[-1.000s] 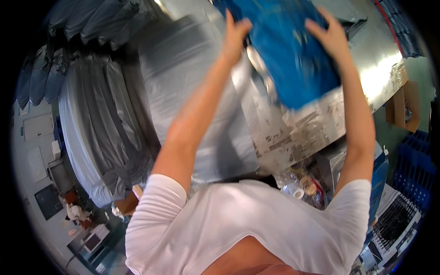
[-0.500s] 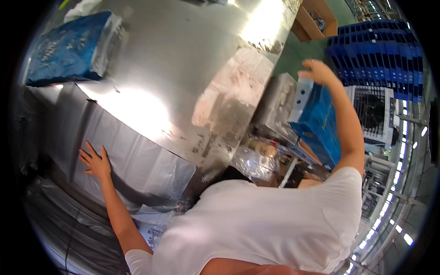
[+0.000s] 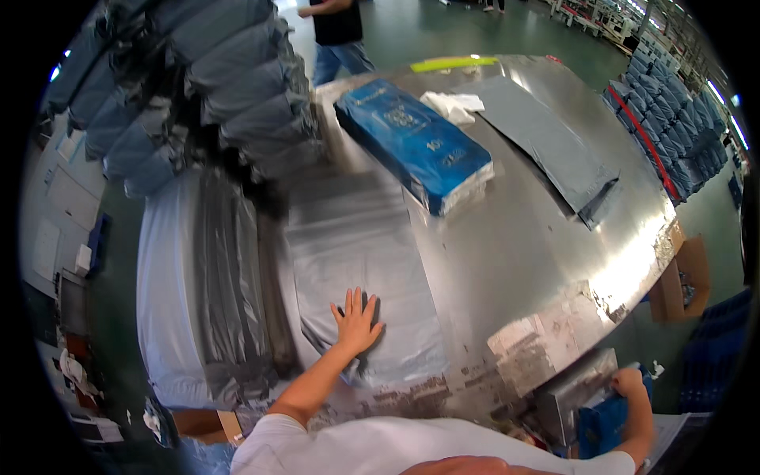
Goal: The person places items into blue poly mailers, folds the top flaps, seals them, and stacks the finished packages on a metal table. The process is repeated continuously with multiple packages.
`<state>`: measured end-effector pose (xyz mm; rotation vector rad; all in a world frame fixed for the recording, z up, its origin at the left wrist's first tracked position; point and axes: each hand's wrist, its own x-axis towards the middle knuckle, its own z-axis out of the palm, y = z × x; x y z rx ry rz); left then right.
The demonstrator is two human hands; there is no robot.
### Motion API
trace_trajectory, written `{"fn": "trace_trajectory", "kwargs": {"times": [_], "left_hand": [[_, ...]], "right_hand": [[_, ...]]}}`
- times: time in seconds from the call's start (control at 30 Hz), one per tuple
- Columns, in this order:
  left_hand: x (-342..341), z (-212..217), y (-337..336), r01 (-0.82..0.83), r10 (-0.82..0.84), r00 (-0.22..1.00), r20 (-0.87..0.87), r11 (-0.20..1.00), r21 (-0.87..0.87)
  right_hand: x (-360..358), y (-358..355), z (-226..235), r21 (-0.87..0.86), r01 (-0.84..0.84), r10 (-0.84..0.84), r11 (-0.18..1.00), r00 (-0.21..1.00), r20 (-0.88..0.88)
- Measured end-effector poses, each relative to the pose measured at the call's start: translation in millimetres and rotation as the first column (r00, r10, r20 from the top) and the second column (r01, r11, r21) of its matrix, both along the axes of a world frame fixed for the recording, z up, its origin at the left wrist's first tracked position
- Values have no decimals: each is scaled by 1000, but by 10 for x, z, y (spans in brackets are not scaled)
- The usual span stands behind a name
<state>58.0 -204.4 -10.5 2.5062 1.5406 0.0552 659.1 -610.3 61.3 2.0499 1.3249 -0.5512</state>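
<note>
My left hand (image 3: 356,323) lies flat, fingers spread, on a grey plastic mailer bag (image 3: 360,269) spread on the near part of a shiny metal table (image 3: 522,253). My right hand (image 3: 629,385) is low at the right, below the table edge, closed on a blue packet (image 3: 606,423) next to a grey box (image 3: 571,396). A larger blue wrapped package (image 3: 416,146) lies further back on the table, apart from both hands.
Another grey mailer (image 3: 546,142) and a small white bundle (image 3: 453,105) lie at the table's far side. Stacks of grey bags (image 3: 206,79) pile up at the left. A person (image 3: 336,36) stands beyond the table. Blue crates (image 3: 669,103) line the right; a cardboard box (image 3: 687,281) sits below.
The view has swung left. My left hand has slid onto the middle of the grey mailer. My right hand has dropped lower beside the table with the blue packet.
</note>
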Motion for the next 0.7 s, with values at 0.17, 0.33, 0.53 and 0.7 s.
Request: {"fn": "trace_trajectory", "kwargs": {"times": [0.17,0.33,0.53,0.7], "left_hand": [[-221,-79,-558,94,-93,996,13,991,-97],[-397,-234,-791,177,-176,984,27,983,-45],[-546,-233,-862,136,-136,991,2,990,-42],[-517,-183,-770,161,-161,987,8,986,-49]], "right_hand": [[-543,438,726,259,48,-10,965,989,-147],[-1742,1291,1637,489,-64,218,870,939,-266],[-2489,3017,2965,798,-242,513,552,853,-96],[-1864,5188,4264,878,-127,503,462,853,-142]]}}
